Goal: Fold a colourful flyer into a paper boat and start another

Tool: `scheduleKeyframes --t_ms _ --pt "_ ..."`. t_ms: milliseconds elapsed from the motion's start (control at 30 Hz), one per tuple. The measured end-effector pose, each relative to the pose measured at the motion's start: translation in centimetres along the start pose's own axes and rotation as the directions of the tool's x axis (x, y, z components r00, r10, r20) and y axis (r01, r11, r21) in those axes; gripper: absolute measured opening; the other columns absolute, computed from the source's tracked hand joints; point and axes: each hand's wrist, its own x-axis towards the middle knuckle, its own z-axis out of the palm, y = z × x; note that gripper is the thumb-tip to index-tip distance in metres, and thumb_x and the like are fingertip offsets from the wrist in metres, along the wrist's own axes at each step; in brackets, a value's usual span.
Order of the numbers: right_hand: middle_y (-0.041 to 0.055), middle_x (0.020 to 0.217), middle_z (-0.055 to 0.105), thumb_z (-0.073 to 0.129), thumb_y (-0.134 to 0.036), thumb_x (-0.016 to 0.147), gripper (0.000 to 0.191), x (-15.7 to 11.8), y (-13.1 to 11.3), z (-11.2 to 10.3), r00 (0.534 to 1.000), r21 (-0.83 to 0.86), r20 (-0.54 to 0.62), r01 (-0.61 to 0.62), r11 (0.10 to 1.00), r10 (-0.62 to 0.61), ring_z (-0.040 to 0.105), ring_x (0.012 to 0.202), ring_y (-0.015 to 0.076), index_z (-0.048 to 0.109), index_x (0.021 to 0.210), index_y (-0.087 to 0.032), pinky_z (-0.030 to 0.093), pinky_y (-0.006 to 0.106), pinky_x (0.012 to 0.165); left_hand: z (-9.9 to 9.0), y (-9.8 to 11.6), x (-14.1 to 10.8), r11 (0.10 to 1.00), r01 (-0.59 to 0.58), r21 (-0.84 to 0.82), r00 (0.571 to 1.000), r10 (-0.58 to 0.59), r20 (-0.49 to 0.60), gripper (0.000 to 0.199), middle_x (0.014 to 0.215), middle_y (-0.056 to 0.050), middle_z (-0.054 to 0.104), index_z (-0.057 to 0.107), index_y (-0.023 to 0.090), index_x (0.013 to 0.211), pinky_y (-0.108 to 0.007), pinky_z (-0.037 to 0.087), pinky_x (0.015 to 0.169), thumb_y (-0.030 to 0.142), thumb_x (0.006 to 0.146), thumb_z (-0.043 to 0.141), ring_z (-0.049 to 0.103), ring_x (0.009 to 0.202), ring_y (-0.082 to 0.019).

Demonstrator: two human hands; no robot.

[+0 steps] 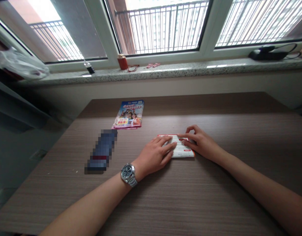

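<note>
A small white leaflet [182, 153] with red edging and red printed labels lies on the table. My left hand [154, 154], with a metal watch [128, 173] on its wrist, rests flat over the leaflet's left part, fingers spread, covering much of it. On the right side, my right hand [202, 142] touches the leaflet: one finger reaches along its top edge and the thumb lies on its printed face. The other fingers of that hand are bent upward and apart. Whether the paper is folded underneath, I cannot tell.
Colourful printed flyers [128, 114] lie stacked at the back left of the brown table [151, 203]. Nearer is a blurred dark blue object [102, 150]. On the stone windowsill [180, 69] are a red container [122, 62], a plastic bag [20, 64] and a black device [269, 54].
</note>
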Motion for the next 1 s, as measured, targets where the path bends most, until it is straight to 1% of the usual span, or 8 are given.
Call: scheduleKeyframes --t_ms 200,333,533,733,1000 --pt "0.0083 0.112 0.054 0.060 -0.034 0.097 0.030 0.03 -0.10 -0.09 1.000 -0.003 -0.001 0.002 1.000 -0.002 0.062 0.083 0.0192 0.073 0.124 -0.033 0.057 0.039 0.082 0.28 -0.16 -0.08 1.000 0.011 -0.008 1.000 -0.012 -0.001 0.040 0.153 -0.008 0.048 0.055 0.027 0.141 -0.046 0.035 0.121 0.036 0.102 0.049 0.046 0.140 -0.025" --pt "0.0080 0.113 0.054 0.060 -0.035 0.097 0.030 0.03 -0.02 -0.02 1.000 0.000 0.003 0.001 1.000 -0.001 0.063 0.084 0.0189 0.073 0.124 -0.034 0.057 0.039 0.083 0.21 -0.19 -0.07 1.000 0.006 0.004 1.000 -0.006 0.019 0.042 0.154 -0.008 0.047 0.054 0.026 0.142 -0.046 0.034 0.122 0.036 0.101 0.050 0.045 0.141 -0.026" --pt "0.0084 0.113 0.054 0.059 -0.036 0.097 0.030 0.00 -0.05 -0.04 1.000 0.001 0.003 -0.003 1.000 0.003 0.063 0.087 0.0200 0.072 0.124 -0.033 0.057 0.040 0.085 0.21 -0.19 -0.13 1.000 0.015 -0.003 1.000 -0.015 0.018 0.043 0.155 -0.007 0.045 0.053 0.028 0.143 -0.046 0.034 0.122 0.036 0.101 0.051 0.045 0.142 -0.025" --pt "0.0087 0.113 0.054 0.059 -0.035 0.097 0.030 0.03 -0.21 -0.16 1.000 0.005 0.009 -0.007 1.000 0.007 0.063 0.085 0.0195 0.072 0.125 -0.032 0.056 0.040 0.085 0.30 -0.17 -0.09 1.000 0.017 -0.007 1.000 -0.017 0.016 0.044 0.155 -0.006 0.045 0.053 0.028 0.143 -0.046 0.033 0.123 0.038 0.100 0.051 0.044 0.142 -0.025" --pt "0.0090 0.113 0.053 0.058 -0.035 0.098 0.030 -0.04 0.00 0.07 1.000 0.006 -0.004 0.008 1.000 -0.008 0.063 0.082 0.0193 0.072 0.124 -0.032 0.056 0.041 0.083 0.33 -0.13 -0.12 1.000 0.007 0.006 1.000 -0.007 -0.003 0.043 0.154 -0.007 0.047 0.054 0.027 0.142 -0.044 0.035 0.122 0.038 0.101 0.050 0.047 0.140 -0.024"
